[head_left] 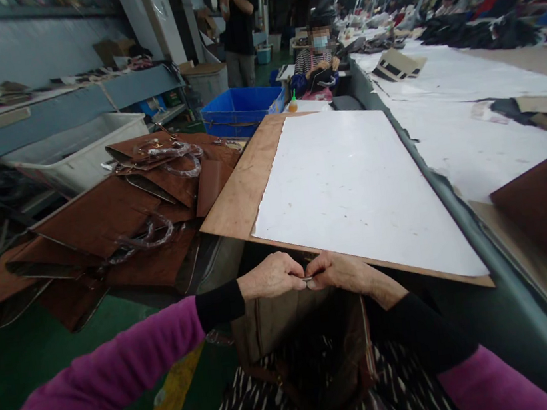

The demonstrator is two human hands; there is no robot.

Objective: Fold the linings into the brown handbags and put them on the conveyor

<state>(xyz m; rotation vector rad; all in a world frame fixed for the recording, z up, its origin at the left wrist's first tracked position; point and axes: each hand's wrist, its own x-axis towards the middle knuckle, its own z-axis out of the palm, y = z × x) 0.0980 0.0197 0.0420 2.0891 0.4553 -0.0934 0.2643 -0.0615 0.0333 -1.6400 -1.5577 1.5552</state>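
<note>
On my lap rests an opened brown handbag with a beige lining, its mouth facing up toward me. My left hand is closed, thumb and fingers pinching the bag's far rim. Right beside it, my right hand grips the same rim, and the two thumbs nearly meet over it. The inside of the bag is dark, and what the fingertips press on the far side is hidden. Both hands are just in front of the near edge of a wooden board covered by a white sheet.
Several brown bags with plastic-wrapped handles lie piled at left. Behind them stand a white bin and a blue crate. A long white-covered table runs along the right. A seated person and a standing person are farther back.
</note>
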